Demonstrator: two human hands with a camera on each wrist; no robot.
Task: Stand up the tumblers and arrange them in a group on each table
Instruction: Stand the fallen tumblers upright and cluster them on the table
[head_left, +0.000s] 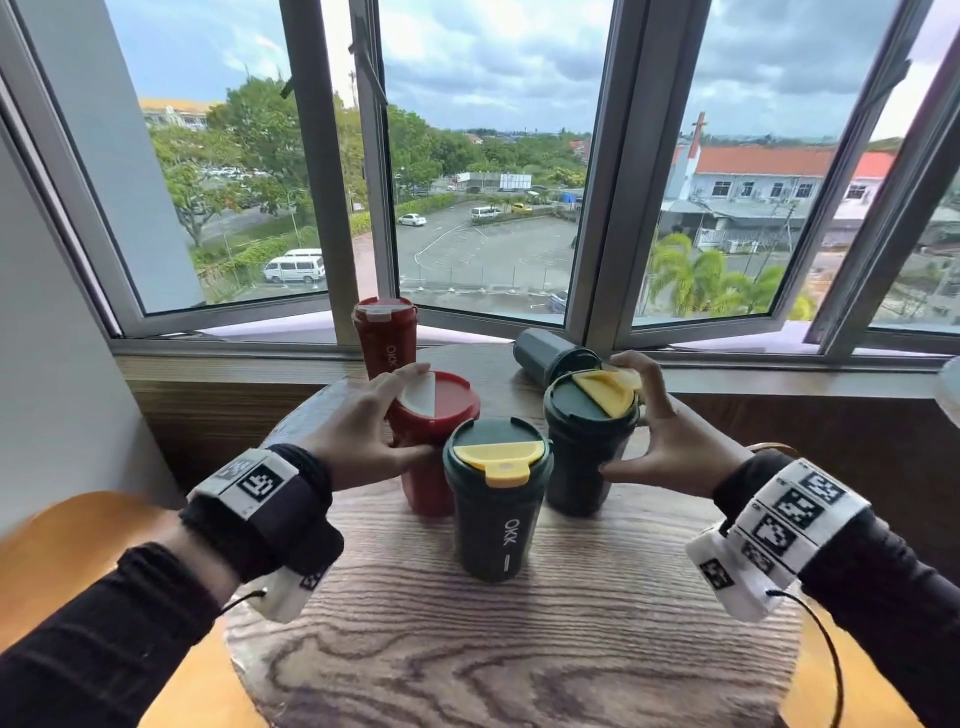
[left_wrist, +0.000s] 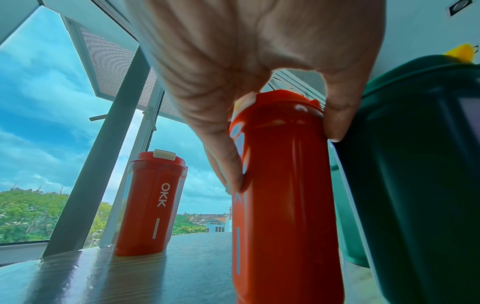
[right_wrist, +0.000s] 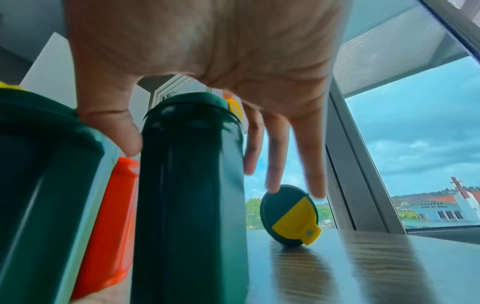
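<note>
Standing near the tabletop (head_left: 519, 649) centre were three grouped tumblers, left hand (head_left: 358, 431) gripping the red tumbler (head_left: 434, 415), right hand (head_left: 670, 447) clasping a green tumbler (head_left: 587, 447); outstanding: far red tumbler (head_left: 382, 338) apart, toppled green tumbler (head_left: 550, 353) at the window edge.

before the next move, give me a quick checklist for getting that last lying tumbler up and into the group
1. Left hand grips red tumbler, which stands upright: ok.
2. Right hand around green tumbler, thumb and fingers touching it: ok.
3. Front green tumbler upright, in the group: ok.
4. Far red tumbler upright but apart from the group: not ok.
5. Lying green tumbler on its side by the window: not ok.
6. Lids fully closed: cannot tell.
</note>
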